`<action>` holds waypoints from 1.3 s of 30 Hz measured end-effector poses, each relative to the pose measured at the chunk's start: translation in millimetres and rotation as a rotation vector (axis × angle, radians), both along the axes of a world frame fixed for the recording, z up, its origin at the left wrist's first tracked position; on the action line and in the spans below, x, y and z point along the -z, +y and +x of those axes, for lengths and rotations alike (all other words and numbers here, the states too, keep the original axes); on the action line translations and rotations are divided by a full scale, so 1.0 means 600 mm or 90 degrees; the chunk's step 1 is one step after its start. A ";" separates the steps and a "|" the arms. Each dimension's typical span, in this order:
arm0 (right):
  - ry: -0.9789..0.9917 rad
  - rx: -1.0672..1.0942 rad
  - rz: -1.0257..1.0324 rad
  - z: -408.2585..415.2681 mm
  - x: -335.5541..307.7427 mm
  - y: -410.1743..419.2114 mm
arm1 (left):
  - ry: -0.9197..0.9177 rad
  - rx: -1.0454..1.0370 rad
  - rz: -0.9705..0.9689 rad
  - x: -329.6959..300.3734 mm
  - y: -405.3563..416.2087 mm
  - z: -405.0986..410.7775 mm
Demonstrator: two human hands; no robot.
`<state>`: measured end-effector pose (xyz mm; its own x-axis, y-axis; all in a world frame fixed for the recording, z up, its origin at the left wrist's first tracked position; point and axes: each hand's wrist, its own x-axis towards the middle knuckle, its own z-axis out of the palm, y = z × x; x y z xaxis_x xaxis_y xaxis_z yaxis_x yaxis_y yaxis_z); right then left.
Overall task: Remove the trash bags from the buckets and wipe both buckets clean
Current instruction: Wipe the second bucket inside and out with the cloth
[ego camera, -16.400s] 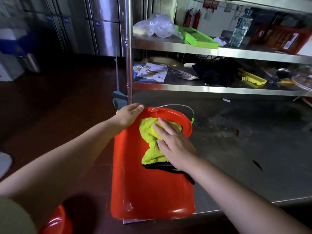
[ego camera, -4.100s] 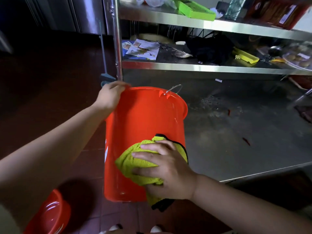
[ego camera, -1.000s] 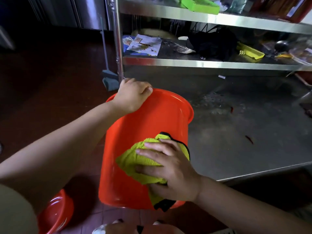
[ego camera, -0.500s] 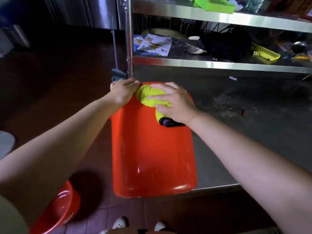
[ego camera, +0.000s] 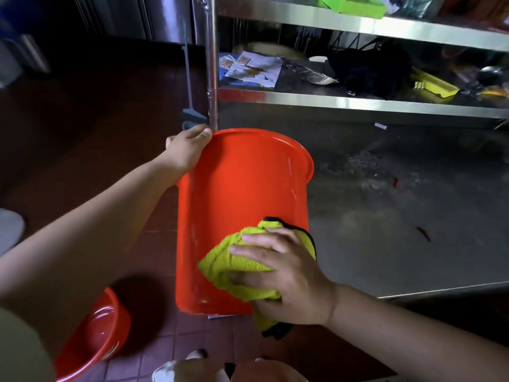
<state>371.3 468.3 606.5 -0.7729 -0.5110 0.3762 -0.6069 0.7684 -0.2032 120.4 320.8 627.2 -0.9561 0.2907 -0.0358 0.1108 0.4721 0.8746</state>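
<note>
An orange bucket (ego camera: 237, 194) lies tipped on its side at the left end of a steel table, its rim pointing away from me. My left hand (ego camera: 187, 150) grips the far rim at its upper left. My right hand (ego camera: 286, 274) presses a yellow cloth (ego camera: 234, 260) with a black edge against the bucket's near lower side, close to its base. A second orange bucket (ego camera: 96, 332) stands on the floor at lower left, partly hidden by my left arm. No trash bag shows on either bucket.
The steel table (ego camera: 399, 216) stretches right, with dark specks on it. Above it, steel shelves (ego camera: 358, 100) hold papers, a black bag and yellow and green items. A shelf post (ego camera: 210, 64) and a broom stand just behind the bucket. My shoes (ego camera: 179, 368) rest on red floor tiles.
My right hand has slid the cloth from the bucket's far rim down to its near end. The left hand has stayed on the rim.
</note>
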 end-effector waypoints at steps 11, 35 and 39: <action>0.053 0.110 -0.059 -0.174 -0.051 0.055 | -0.045 0.042 0.035 0.006 -0.003 -0.026; 0.035 0.054 -0.106 -0.055 -0.008 0.048 | -0.058 0.079 0.099 0.021 -0.034 -0.014; 0.061 0.087 -0.088 -0.115 -0.023 0.056 | -0.052 0.064 0.133 0.017 -0.037 -0.011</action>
<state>302.0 502.1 620.1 -0.7889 -0.3428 0.5100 -0.5206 0.8138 -0.2583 113.9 298.6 616.8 -0.9187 0.3928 -0.0408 0.0732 0.2709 0.9598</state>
